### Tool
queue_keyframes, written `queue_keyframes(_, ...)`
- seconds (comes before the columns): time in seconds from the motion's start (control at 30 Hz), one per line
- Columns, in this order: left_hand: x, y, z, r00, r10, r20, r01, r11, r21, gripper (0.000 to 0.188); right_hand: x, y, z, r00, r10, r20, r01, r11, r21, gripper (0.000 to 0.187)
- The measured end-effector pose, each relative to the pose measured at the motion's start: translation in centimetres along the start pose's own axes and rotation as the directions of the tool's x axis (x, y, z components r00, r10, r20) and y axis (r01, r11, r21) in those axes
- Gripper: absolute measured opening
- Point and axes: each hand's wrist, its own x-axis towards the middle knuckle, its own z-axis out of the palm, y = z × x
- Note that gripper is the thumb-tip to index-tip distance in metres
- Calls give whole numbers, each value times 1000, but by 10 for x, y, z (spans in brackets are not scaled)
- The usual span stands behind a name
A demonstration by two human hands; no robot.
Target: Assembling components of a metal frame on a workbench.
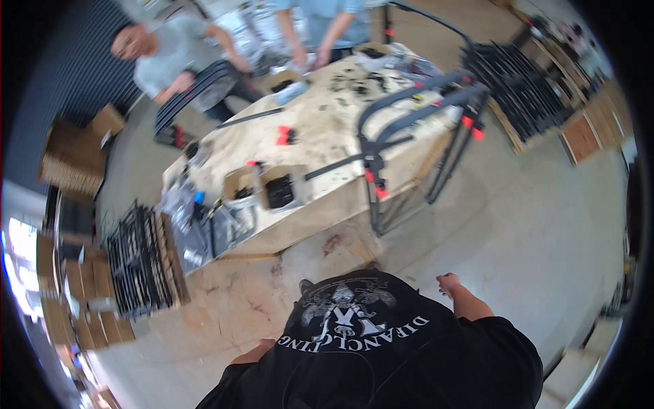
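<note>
i'm looking down over my own black printed t-shirt (381, 347) at a workshop floor (545, 225). my right hand (448, 283) hangs at my side above the bare concrete, fingers curled loosely inward and gripping nothing. my left hand is hidden behind the shirt; only a bit of the left forearm (253, 352) shows at the hem, so i cannot tell whether that hand is open or closed.

the nearest work piece is the black tubular frame (415, 123) with red clips, which leans over the right end of the desk (327, 129), its legs reaching down to the floor. it is well apart from my right hand, ahead of me and across open floor. the desk top is pale, worn wood. near its front edge stand two small open cardboard boxes (279, 189) of dark parts, just beside each other. a long black rod (344, 163) lies between the boxes and the frame, and a red part (285, 135) sits further back in the middle.

left of the desk, a stack of black metal racks (139, 262) stands on the floor, with flattened cardboard (75, 150) beyond. at the far side of the desk one person (170, 51) crouches by another black frame, and a second person (327, 27) leans hands onto the top.
</note>
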Motion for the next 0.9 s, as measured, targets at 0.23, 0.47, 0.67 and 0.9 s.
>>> queue_keyframes(0.23, -16, -24, 55, 937, -348, 19, 284, 731, -621, 45, 1, -147, 27, 959, -213, -187, 238, 963, 126, 30)
queue_keyframes(0.47, 2, -113, 45, 913, -396, -97, 6, 252, -968, 37, -74, -252, 204, 857, -484, 178, 513, 838, -186, 18)
queue_keyframes(0.67, -41, -270, 95, 892, -450, -34, 78, 228, -970, 27, -175, -340, 423, 668, -498, 554, 715, 221, -663, 31)
queue_keyframes(0.9, -78, -387, 163, 913, -392, 118, 398, 783, -479, 37, -349, -429, 579, 488, -532, 692, 868, 210, -451, 31)
